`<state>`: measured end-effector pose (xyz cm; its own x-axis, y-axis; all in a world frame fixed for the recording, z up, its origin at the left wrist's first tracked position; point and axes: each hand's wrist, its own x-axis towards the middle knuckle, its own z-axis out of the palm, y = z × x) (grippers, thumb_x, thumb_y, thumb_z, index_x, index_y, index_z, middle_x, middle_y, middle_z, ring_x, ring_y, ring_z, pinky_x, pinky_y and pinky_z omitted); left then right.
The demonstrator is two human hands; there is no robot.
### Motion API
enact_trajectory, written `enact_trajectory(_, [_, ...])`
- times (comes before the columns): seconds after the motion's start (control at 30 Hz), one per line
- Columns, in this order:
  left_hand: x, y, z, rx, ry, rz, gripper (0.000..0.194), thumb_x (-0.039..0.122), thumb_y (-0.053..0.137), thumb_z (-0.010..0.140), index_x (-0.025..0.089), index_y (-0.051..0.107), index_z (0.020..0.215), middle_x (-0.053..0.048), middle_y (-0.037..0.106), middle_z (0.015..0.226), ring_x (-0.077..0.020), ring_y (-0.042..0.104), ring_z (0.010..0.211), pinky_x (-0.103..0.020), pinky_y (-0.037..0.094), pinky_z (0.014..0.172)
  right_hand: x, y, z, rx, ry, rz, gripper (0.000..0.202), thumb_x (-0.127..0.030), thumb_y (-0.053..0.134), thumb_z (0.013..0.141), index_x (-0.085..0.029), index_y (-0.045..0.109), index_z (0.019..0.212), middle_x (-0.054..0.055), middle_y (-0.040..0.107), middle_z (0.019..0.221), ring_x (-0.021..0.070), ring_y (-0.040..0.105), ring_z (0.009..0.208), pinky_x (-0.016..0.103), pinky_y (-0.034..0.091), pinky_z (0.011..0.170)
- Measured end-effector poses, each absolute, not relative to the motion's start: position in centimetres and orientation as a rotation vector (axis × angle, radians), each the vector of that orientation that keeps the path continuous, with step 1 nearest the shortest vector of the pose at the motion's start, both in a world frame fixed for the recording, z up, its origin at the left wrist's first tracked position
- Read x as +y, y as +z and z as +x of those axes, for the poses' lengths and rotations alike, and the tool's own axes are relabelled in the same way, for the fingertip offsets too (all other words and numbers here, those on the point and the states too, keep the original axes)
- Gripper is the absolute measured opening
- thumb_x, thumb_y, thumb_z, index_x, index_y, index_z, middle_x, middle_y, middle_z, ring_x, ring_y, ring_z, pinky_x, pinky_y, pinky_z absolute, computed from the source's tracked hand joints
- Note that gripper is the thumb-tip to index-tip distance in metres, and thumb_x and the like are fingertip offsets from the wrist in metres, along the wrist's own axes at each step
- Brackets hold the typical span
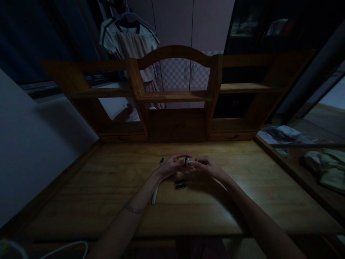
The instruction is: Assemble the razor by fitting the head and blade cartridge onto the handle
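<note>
My left hand (pixel 172 166) is closed around a small black-and-white object (pixel 187 161), held just above the desk; its kind is too small and dark to tell. From the other side my right hand (pixel 207 167) reaches in with curled fingers, its fingertips pinched at the object's edge. Below the hands, two short dark stick-shaped pieces (pixel 180 184) lie side by side on the wooden desk (pixel 113 194). A slim white handle (pixel 154 199) with a dark end lies partly hidden under my left wrist.
A wooden shelf unit (pixel 175 96) with open compartments stands along the desk's back edge. Clothes (pixel 132 39) hang behind it. On the right is a lower surface with crumpled cloth (pixel 327 167). A white cable (pixel 70 245) loops at the lower left. The room is dim.
</note>
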<state>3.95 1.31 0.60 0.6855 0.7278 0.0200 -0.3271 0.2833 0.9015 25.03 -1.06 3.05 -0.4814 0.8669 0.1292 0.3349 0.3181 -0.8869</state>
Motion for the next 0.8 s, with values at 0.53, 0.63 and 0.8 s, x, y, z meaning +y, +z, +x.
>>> enact_trajectory(0.53, [1.46,0.60,4.13,0.461,0.777,1.071,0.051,0.032,0.069,0.074,0.013,0.056,0.119,-0.014,0.070,0.093,-0.0233,0.069,0.076,-0.035,0.054,0.073,-1.01,2.76,24.88,-1.938,1.117,-1.063,0.047,-0.054,0.046,0.084,-0.014,0.052,0.061,-0.003,0.041,0.056,0.0098,0.037,0.054,0.023,0.026,0.050])
enact_trajectory(0.63, [1.42,0.68,4.17,0.461,0.788,1.077,0.050,0.033,0.070,0.073,0.014,0.057,0.118,-0.013,0.070,0.092,-0.0227,0.068,0.076,-0.033,0.054,0.071,-0.99,2.70,24.85,-1.931,1.116,-1.065,0.046,-0.054,0.047,0.084,-0.014,0.051,0.061,-0.003,0.041,0.057,0.0098,0.037,0.054,0.023,0.026,0.051])
enact_trajectory(0.8, [1.47,0.72,4.22,0.463,0.797,1.093,0.050,0.034,0.071,0.073,0.013,0.058,0.116,-0.013,0.069,0.092,-0.0227,0.068,0.077,-0.033,0.054,0.071,-1.15,2.88,24.83,-1.925,1.145,-1.057,0.045,-0.053,0.047,0.084,-0.014,0.052,0.062,-0.002,0.041,0.059,0.0101,0.038,0.055,0.024,0.027,0.052])
